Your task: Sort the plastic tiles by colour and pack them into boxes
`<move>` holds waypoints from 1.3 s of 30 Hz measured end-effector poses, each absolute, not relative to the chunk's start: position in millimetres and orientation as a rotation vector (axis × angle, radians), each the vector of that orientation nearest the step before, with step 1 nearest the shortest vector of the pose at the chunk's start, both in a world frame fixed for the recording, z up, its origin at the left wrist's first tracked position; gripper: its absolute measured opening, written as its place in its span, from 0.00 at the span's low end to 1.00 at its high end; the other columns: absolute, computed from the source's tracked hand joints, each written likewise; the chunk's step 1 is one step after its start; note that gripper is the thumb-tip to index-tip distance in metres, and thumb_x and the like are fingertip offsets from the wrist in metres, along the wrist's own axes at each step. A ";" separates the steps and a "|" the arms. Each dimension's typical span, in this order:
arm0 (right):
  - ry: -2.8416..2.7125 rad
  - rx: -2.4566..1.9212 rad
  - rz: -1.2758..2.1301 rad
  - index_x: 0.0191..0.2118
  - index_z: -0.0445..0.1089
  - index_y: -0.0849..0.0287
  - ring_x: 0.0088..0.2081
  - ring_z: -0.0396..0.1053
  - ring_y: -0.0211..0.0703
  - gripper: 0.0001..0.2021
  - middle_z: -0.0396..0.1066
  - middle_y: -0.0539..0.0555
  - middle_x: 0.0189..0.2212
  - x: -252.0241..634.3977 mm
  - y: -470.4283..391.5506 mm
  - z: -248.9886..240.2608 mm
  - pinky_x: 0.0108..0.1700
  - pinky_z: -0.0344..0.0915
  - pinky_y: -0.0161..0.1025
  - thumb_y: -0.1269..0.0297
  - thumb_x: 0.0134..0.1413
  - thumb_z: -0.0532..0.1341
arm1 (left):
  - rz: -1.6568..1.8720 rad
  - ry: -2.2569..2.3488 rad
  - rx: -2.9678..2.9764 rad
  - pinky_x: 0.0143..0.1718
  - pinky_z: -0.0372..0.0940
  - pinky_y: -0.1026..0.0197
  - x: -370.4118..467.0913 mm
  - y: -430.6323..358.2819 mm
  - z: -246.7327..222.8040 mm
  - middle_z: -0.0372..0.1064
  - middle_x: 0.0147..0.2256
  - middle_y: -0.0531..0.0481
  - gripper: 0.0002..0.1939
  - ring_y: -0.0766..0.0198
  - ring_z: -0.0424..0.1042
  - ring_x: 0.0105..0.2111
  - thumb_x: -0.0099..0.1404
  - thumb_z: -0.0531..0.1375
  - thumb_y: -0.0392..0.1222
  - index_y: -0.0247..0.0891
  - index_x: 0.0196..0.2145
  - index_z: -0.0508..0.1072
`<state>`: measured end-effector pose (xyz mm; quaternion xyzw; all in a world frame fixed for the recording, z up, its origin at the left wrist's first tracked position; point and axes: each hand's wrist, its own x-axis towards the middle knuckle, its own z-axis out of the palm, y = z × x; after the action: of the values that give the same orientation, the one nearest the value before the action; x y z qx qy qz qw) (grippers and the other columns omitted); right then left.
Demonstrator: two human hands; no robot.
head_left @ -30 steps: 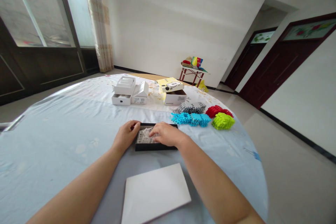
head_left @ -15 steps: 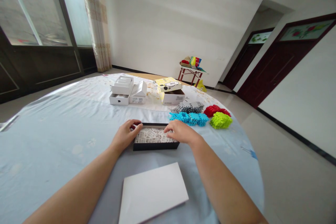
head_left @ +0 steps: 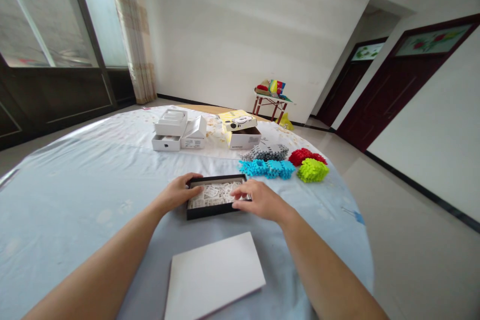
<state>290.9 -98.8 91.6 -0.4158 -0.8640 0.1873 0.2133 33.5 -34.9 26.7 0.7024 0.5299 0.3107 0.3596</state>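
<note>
A shallow black box [head_left: 210, 212] lies on the table before me, slightly turned. White plastic pieces [head_left: 215, 195] with cut-out shapes fill it. My left hand [head_left: 180, 192] grips the box's left end, its thumb over the inside and its fingers round the far left corner. Over the right end, my right hand [head_left: 258, 199] has thumb and fingers apart, close to the white pieces; nothing shows between them. Nearer to me, between my forearms, a flat white lid or board [head_left: 215, 277] lies on the cloth.
Beyond the black box are blue interlocking pieces [head_left: 267, 168], grey pieces [head_left: 268, 152], a red stack [head_left: 307, 156] and a green stack [head_left: 312, 170]. White boxes [head_left: 167, 143] stand at the back left, a yellow-lidded box [head_left: 243, 140] at the back middle. A pale cloth [head_left: 93, 195] covers the round table.
The black box has turned a little, its right end swinging away from me. My left thumb has moved further over the inside. My right hand has shifted toward the near side, its fingers more spread.
</note>
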 end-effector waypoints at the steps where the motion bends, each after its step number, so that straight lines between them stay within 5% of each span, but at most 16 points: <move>1: -2.435 -1.111 0.537 0.40 0.72 0.58 0.37 0.67 0.40 0.11 0.72 0.53 0.34 290.8 -104.3 92.3 0.41 0.61 0.36 0.62 0.48 0.63 | 0.811 1.361 1.804 0.37 0.64 0.57 33.7 -35.0 26.3 0.73 0.35 0.47 0.29 0.56 0.70 0.35 0.48 0.59 0.55 0.36 0.46 0.70; 9: -2.605 -0.895 0.531 0.44 0.70 0.58 0.44 0.65 0.42 0.19 0.70 0.55 0.40 274.4 -135.1 97.8 0.49 0.59 0.37 0.52 0.48 0.61 | 0.913 1.444 1.822 0.36 0.64 0.59 37.4 -41.2 30.6 0.74 0.34 0.46 0.27 0.56 0.71 0.35 0.53 0.54 0.57 0.33 0.42 0.72; 19: -2.927 -0.877 0.616 0.55 0.60 0.56 0.48 0.61 0.52 0.38 0.66 0.59 0.48 259.7 -158.9 79.3 0.52 0.52 0.46 0.43 0.37 0.64 | 1.000 1.508 1.869 0.37 0.63 0.62 36.7 -40.4 25.9 0.75 0.33 0.48 0.23 0.57 0.71 0.35 0.54 0.52 0.53 0.34 0.38 0.74; 32: -2.573 -1.129 0.298 0.59 0.52 0.55 0.57 0.51 0.51 0.39 0.55 0.57 0.56 279.2 -128.1 115.7 0.58 0.44 0.48 0.49 0.42 0.62 | 1.203 1.574 1.743 0.41 0.61 0.61 30.4 -39.9 24.8 0.75 0.33 0.49 0.23 0.58 0.71 0.37 0.60 0.48 0.54 0.36 0.33 0.75; 39: -2.500 -1.347 0.205 0.59 0.55 0.56 0.56 0.51 0.53 0.38 0.56 0.59 0.55 273.8 -81.0 100.6 0.58 0.44 0.50 0.51 0.39 0.63 | 1.243 1.505 1.749 0.42 0.61 0.60 30.2 -39.2 19.6 0.75 0.35 0.47 0.24 0.57 0.71 0.38 0.60 0.47 0.56 0.36 0.34 0.75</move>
<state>273.8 -81.0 100.6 -0.4679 -0.8686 0.0714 0.1465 30.2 -39.2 19.6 0.6447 0.5550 0.4584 0.2574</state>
